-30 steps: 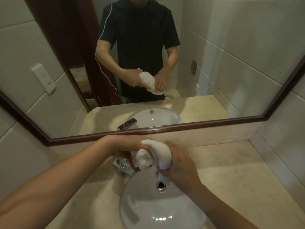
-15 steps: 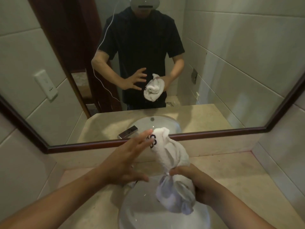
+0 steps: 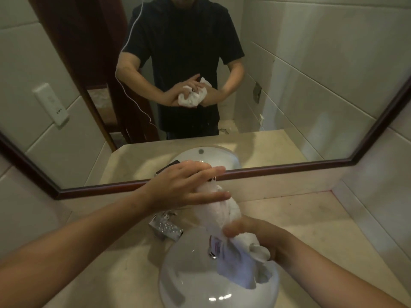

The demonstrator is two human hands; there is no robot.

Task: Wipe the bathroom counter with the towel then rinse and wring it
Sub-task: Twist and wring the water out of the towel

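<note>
A white towel (image 3: 222, 215), twisted into a thick roll, hangs above the white basin (image 3: 191, 274). My right hand (image 3: 264, 240) grips the roll around its lower part, with loose ends dangling below it over the bowl. My left hand (image 3: 189, 187) lies over the towel's upper end with its fingers straight, thumb below and fingers above the cloth. The beige stone counter (image 3: 311, 221) surrounds the basin.
A chrome tap (image 3: 165, 228) stands at the basin's back left, under my left wrist. A dark-framed mirror (image 3: 289, 85) rises right behind the counter and shows a person in a dark shirt. Tiled walls close in on both sides.
My left hand, which had let go and spread open beside the towel, has moved right and now lies over the towel's top end. My right hand keeps its grip.
</note>
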